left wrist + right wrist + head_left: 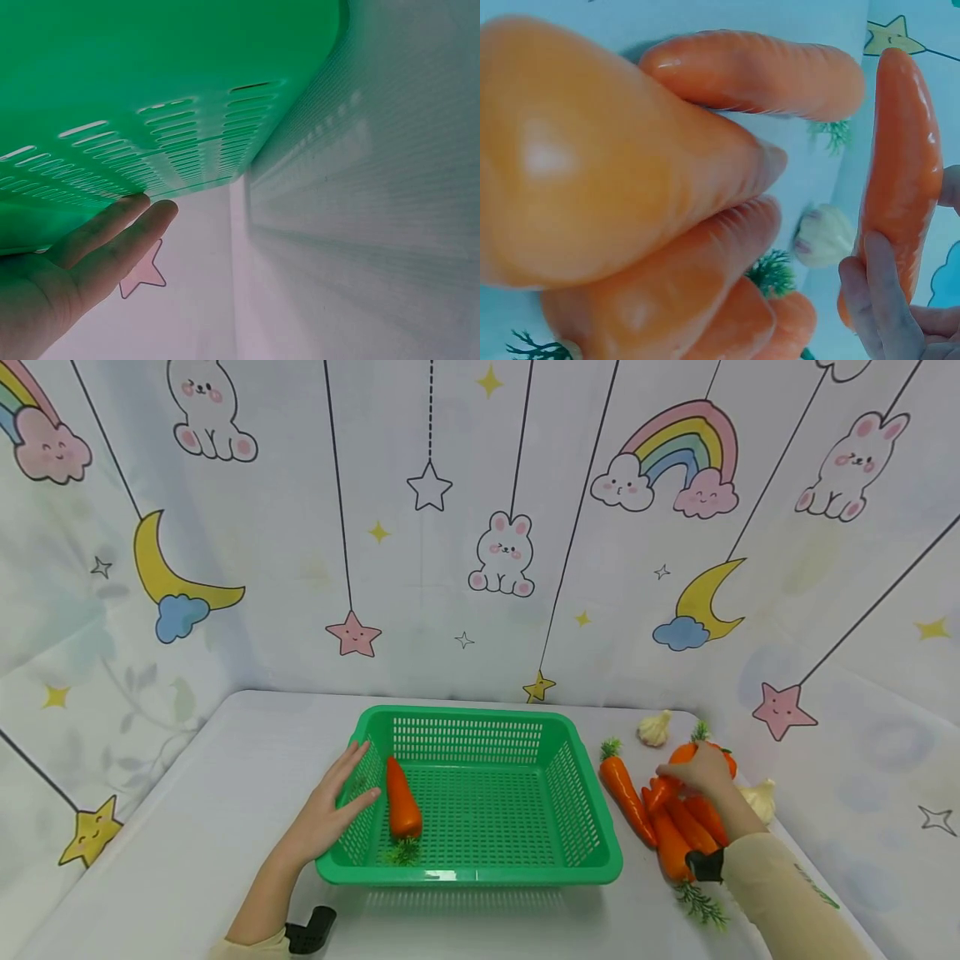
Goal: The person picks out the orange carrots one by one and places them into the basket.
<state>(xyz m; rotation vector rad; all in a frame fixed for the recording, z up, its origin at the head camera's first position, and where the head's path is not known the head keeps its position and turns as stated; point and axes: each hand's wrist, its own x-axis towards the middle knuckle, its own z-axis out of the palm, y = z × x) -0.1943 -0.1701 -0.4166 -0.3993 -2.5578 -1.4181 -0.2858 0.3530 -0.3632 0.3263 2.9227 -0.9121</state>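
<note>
A green plastic basket (465,875) stands on the white table with one carrot (402,806) lying inside near its left wall. At the basket's left rim rests my left hand (330,806), fingers straight along the outside wall and thumb over the inside. In the left wrist view, two straight fingers (124,240) lie by the slotted wall. To the right of the basket, my right hand (705,772) is over a pile of carrots (672,852). The right wrist view shows its fingers (885,292) gripping one carrot (904,150), raised above the others.
Another carrot (626,793) lies between the basket and the pile. One garlic bulb (655,728) sits at the back, and a second garlic bulb (760,800) lies right of the right hand. A patterned cloth (420,568) hangs behind the table.
</note>
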